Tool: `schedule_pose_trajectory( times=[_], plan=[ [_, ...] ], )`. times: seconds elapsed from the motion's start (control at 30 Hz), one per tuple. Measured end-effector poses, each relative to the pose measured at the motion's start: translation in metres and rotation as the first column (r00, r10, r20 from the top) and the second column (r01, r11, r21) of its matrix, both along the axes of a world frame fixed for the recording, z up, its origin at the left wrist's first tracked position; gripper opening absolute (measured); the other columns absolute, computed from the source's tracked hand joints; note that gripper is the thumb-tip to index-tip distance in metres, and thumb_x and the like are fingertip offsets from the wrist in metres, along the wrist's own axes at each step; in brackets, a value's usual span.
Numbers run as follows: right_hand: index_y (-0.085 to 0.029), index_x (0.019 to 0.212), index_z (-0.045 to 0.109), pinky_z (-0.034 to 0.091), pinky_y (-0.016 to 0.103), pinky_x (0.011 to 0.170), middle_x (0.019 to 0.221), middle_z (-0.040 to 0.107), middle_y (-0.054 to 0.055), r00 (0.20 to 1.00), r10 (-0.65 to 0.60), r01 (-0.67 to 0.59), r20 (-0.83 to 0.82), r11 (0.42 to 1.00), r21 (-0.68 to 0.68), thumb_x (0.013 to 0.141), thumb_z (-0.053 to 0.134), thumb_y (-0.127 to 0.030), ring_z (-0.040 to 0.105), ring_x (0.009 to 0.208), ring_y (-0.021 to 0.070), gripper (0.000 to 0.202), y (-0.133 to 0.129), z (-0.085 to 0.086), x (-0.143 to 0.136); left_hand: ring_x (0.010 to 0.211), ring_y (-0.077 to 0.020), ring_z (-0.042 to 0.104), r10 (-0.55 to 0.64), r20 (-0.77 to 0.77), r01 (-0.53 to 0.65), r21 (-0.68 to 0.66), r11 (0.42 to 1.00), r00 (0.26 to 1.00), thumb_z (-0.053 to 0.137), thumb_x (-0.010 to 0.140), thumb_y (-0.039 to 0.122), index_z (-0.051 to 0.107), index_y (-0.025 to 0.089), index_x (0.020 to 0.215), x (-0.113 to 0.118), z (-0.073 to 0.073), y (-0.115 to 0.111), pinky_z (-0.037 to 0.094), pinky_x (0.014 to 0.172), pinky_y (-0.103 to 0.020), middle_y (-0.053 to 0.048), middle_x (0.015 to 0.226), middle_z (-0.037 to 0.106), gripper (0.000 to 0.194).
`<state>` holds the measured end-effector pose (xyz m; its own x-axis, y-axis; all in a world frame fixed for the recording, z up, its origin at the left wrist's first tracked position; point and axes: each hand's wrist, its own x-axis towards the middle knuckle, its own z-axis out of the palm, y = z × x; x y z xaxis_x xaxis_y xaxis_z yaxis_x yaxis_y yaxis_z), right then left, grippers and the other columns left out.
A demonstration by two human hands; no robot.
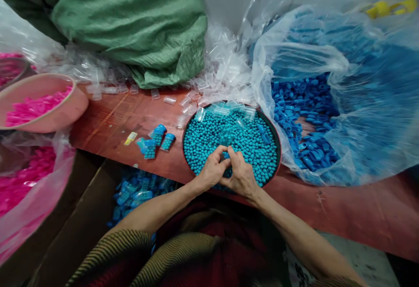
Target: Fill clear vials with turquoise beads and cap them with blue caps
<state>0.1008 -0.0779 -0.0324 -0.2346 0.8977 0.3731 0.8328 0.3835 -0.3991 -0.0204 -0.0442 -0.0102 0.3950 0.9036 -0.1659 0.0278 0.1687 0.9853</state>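
A round dark-rimmed tray (279, 149) is full of small turquoise balls (209, 140). Several clear plastic tubes (221, 110) and a blue cap (264, 135) lie on top of the balls. Over the near part of the tray, my left hand (212, 169) and my right hand (241, 173) meet at the fingertips. Both have their fingers curled and pinched together; what is between them is too small and covered to make out. Left of the tray, several filled tubes with blue caps (149, 149) lie on the red table (111, 125).
An open plastic bag of blue caps (307, 147) sits at the right. Behind are a heap of clear tubes (225, 70) and a green sack (137, 25). A pink bowl (77, 101) of pink pieces stands at the left. Below the table edge, filled tubes (137, 193) lie in a box.
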Motion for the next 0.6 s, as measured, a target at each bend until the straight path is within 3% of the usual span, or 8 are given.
schedule_pose_trajectory(
  times=[0.1,0.17,0.23,0.33,0.4,0.47,0.53,0.6],
  plan=[
    [-0.014,0.147,0.015,0.055,0.038,0.055,0.11,0.054,0.019,0.995,-0.016,0.008,-0.095,0.997,-0.081,0.079,0.061,-0.041,0.063,0.083,0.0293,0.086,0.001,0.001,-0.006,0.064,-0.0093,0.042,-0.021,-0.061,0.025,0.05,0.998,0.998,0.054,0.08,0.025,0.052,0.018,0.096,-0.004,0.001,0.005,0.037,0.064,-0.022,0.004,0.071,0.047,0.017],
    [-0.019,0.148,0.012,0.056,0.04,0.065,0.125,0.048,0.02,0.982,0.017,-0.043,-0.186,0.99,-0.135,0.078,0.063,-0.038,0.062,0.094,0.0291,0.089,0.003,0.006,-0.006,0.065,-0.0093,0.045,-0.056,-0.027,0.057,0.031,0.998,0.998,0.055,0.081,0.027,0.051,0.017,0.101,-0.01,0.004,0.008,0.039,0.064,-0.022,0.004,0.073,0.05,0.023],
    [-0.022,0.149,0.012,0.056,0.039,0.071,0.134,0.044,0.019,0.958,0.042,-0.095,-0.284,0.98,-0.174,0.078,0.065,-0.037,0.063,0.091,0.0248,0.089,0.005,0.015,0.001,0.064,-0.0093,0.048,-0.08,0.034,0.081,-0.028,0.996,0.996,0.055,0.081,0.031,0.049,0.018,0.109,-0.022,0.01,0.012,0.042,0.063,-0.022,0.003,0.076,0.053,0.031],
    [-0.023,0.139,0.037,0.056,0.034,0.067,0.122,0.056,0.013,0.929,0.007,-0.079,-0.37,0.981,-0.18,0.082,0.061,-0.035,0.062,0.072,0.0168,0.062,0.008,0.028,0.031,0.066,-0.0106,0.053,0.015,-0.004,-0.015,-0.026,1.0,1.0,0.058,0.079,0.036,0.049,0.02,0.112,-0.055,0.016,0.022,0.047,0.064,-0.024,0.001,0.081,0.056,0.038],
    [-0.023,0.119,0.058,0.054,0.033,0.07,0.103,0.066,0.008,0.921,-0.076,0.027,-0.382,0.991,-0.133,0.085,0.056,-0.034,0.062,0.071,0.0165,0.036,0.014,0.033,0.066,0.073,-0.0124,0.056,0.202,-0.113,-0.187,0.127,0.974,0.973,0.062,0.076,0.035,0.054,0.019,0.107,-0.085,0.013,0.033,0.048,0.067,-0.024,-0.001,0.084,0.059,0.036],
    [-0.022,0.102,0.066,0.052,0.035,0.077,0.093,0.068,0.006,0.891,-0.233,0.217,-0.389,0.972,-0.084,0.085,0.055,-0.035,0.064,0.079,0.0186,0.025,0.025,0.03,0.11,0.078,-0.0145,0.058,0.388,-0.211,-0.328,0.269,0.906,0.897,0.06,0.074,0.036,0.056,0.019,0.108,-0.118,0.002,0.047,0.049,0.07,-0.026,-0.003,0.09,0.062,0.038],
    [-0.02,0.097,0.067,0.052,0.037,0.079,0.088,0.069,0.006,0.811,-0.424,0.433,-0.404,0.898,-0.074,0.084,0.053,-0.037,0.064,0.079,0.0194,0.026,0.041,0.021,0.158,0.081,-0.0164,0.06,0.52,-0.322,-0.396,0.377,0.837,0.791,0.059,0.073,0.038,0.056,0.018,0.111,-0.15,-0.016,0.062,0.05,0.072,-0.028,-0.004,0.093,0.064,0.043],
    [-0.017,0.099,0.066,0.052,0.036,0.072,0.085,0.069,0.006,0.726,-0.557,0.559,-0.403,0.82,-0.126,0.081,0.052,-0.039,0.062,0.071,0.0189,0.032,0.061,0.007,0.2,0.076,-0.0171,0.061,0.583,-0.403,-0.393,0.462,0.795,0.705,0.056,0.074,0.041,0.056,0.018,0.115,-0.174,-0.037,0.077,0.052,0.068,-0.03,-0.005,0.09,0.066,0.047]
  ],
)
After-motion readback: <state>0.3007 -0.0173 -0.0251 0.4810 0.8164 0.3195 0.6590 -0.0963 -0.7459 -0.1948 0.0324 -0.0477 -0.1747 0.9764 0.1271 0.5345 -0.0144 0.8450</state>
